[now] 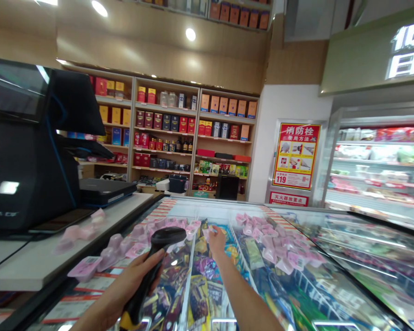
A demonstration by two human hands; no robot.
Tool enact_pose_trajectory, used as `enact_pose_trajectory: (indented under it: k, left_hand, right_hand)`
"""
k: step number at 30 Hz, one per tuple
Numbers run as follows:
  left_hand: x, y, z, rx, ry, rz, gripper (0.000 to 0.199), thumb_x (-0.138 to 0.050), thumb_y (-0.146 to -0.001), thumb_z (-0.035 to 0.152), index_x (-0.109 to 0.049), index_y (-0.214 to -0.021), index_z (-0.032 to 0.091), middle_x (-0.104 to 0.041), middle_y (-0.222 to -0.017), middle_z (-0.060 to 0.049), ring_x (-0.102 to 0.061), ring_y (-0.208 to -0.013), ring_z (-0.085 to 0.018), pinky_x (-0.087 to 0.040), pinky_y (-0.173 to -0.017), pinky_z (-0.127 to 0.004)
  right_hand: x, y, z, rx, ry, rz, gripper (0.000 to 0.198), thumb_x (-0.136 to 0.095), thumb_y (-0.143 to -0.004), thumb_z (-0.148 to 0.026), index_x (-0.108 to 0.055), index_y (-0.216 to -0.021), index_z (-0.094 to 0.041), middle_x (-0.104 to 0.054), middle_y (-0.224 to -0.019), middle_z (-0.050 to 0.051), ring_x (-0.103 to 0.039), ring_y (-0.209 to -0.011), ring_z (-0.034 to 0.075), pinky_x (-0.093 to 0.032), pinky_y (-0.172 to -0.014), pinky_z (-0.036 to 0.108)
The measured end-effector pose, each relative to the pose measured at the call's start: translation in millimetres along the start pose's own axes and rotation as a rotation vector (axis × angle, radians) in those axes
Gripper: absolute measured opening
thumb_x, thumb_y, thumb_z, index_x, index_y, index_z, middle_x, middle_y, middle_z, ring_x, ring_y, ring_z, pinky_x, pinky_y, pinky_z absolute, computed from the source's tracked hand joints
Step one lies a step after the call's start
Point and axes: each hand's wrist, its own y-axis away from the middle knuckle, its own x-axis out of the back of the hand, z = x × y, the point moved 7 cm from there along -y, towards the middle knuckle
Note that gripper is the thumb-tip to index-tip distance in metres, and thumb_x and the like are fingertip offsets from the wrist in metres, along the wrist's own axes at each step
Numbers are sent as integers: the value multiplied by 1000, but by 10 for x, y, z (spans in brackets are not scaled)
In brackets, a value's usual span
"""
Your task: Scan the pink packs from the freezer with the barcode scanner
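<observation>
My two hands are apart over the freezer (182, 209), the left one nearer and the right one reaching farther in. My left hand (133, 276) is wrapped around the handle of a black scanner (148, 281), whose head points up and away to the far side and whose lower end shows yellow. My right hand (218, 241) has its fingers bent together beside a small pale pink pack (206, 234); I cannot tell whether they grip it. More pink packs (113, 248) lie in a loose line along the freezer's left side, some with white barcode labels, the nearest one left of my left wrist. A second cluster of pink packs (269, 236) spreads to the right of my right hand. Beneath my hands, colourful wrapped goods (198, 299) fill the freezer, divided by white wire racks. Price labels (69, 308) in orange and white run along its near left edge. On the left, a white counter (24, 271) carries a large black checkout terminal (24, 179), with a few translucent pink pieces (79, 232) near its right edge. Far ahead stand wooden shelves (165, 108) filled with red, yellow, dark and orange boxes and some bottles. To their right, a red and yellow poster (296, 156) hangs on the wall, and farther right is a lit display cooler (379, 161) stocked with packaged food.
</observation>
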Motion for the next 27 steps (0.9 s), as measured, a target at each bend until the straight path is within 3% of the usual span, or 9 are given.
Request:
enact_pose_trajectory:
  k: [4,8,13,17,20,23,27]
  left_hand:
    - [133,30,-18,32,25,78,34,-59,-58,50,-52,-56,17,-51,-44,4,-42,-37,-6,-34,-37,-17]
    - [199,26,-19,19,25,73,34,-62,-56,49,-52,-53,17,-52,-46,3,-42,-37,-7,-37,-39,-19]
    - [231,40,-25,18,-19,84,35,-57,-61,51,-50,-52,17,-51,-46,3,-42,-39,-7,-36,-39,-18]
    - [130,-13,-48,26,-58,49,35,-53,-64,51,-51,-52,18,-49,-42,4,-42,-40,-8,-37,-42,-19]
    - [-9,-107,-84,29,-63,-5,38,-52,-63,53,-50,-51,18,-47,-39,4,-40,-37,-8,-34,-40,-18]
    - [-142,-189,-134,62,-61,-61,40,-52,-61,56,-50,-51,18,-47,-38,5,-39,-36,-8,-31,-38,-17]
    - [-273,-223,-111,49,-68,-115,39,-50,-65,54,-49,-50,17,-46,-38,5,-38,-38,-7,-32,-41,-17]
  right_hand:
    - [-236,8,-76,117,209,104,34,-46,-66,-16,-52,-99,-16,-51,-112,9,-39,-113,20,-27,-95,29]
    - [-595,-11,-84,172,293,2,36,-41,-75,-23,-47,-108,-11,-45,-119,14,-36,-115,21,-23,-97,32]
    - [-956,-44,-30,184,254,-131,32,-44,-75,-32,-54,-101,-16,-47,-119,11,-31,-119,22,-18,-100,34]
    - [-973,-61,-81,226,288,-190,44,-40,-77,-36,-45,-114,-12,-42,-123,12,-32,-118,21,-22,-98,33]
    - [-530,-157,-267,335,401,-129,45,-43,-74,-33,-43,-115,-15,-47,-119,9,-37,-114,20,-24,-96,31]
    - [279,-314,-495,403,635,62,40,-51,-68,-21,-50,-108,-17,-51,-113,9,-40,-110,20,-26,-95,31]
    - [1296,-468,-652,321,1001,307,28,-47,-68,-9,-57,-93,-15,-54,-103,14,-43,-105,25,-28,-89,40]
